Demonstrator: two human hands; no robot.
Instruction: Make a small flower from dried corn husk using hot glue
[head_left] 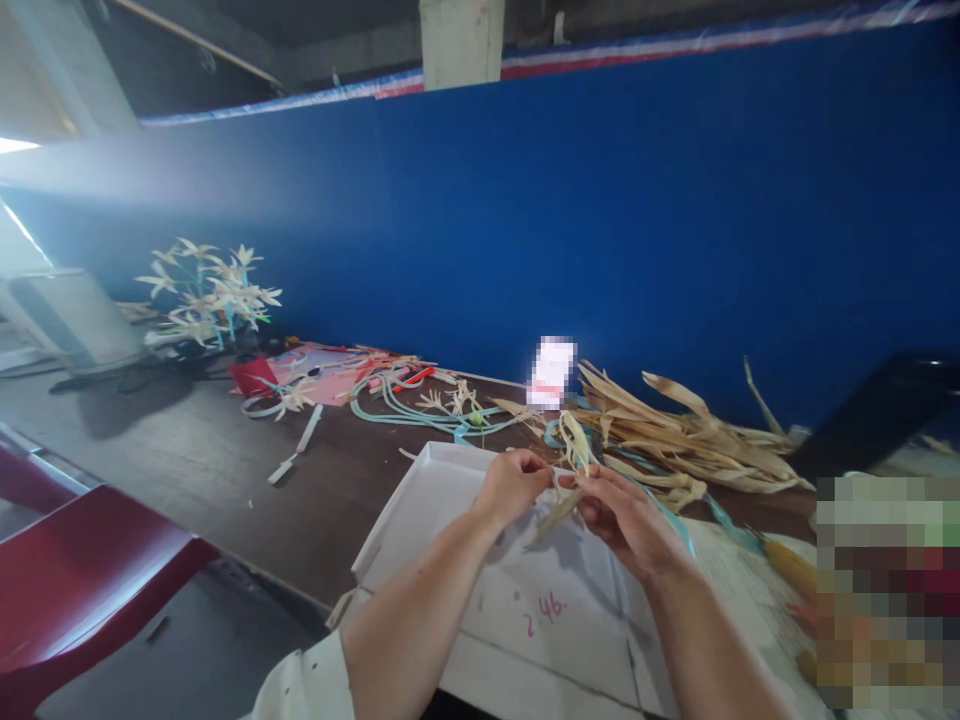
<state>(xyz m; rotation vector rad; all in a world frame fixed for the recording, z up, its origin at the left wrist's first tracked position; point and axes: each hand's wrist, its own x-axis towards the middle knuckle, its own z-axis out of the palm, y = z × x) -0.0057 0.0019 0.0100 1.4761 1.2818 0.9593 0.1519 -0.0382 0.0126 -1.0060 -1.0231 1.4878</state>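
Both my hands are raised over a white tray [420, 510] on a dark wooden table [202, 450]. My left hand [512, 484] is closed in a pinch on pale dried husk strips [574, 450]. My right hand [626, 515] is also closed, gripping the same bundle of strips from the right, with one strip hanging down below my fingers. A light blue ribbon [679, 520] trails past my right wrist.
A heap of dried husk leaves [675, 435] lies behind my hands. Farther left are turquoise cords [397, 400], pink paper [315, 375] and a bunch of husk flowers [210, 290]. A red chair [75, 570] stands at lower left. A blue wall backs the table.
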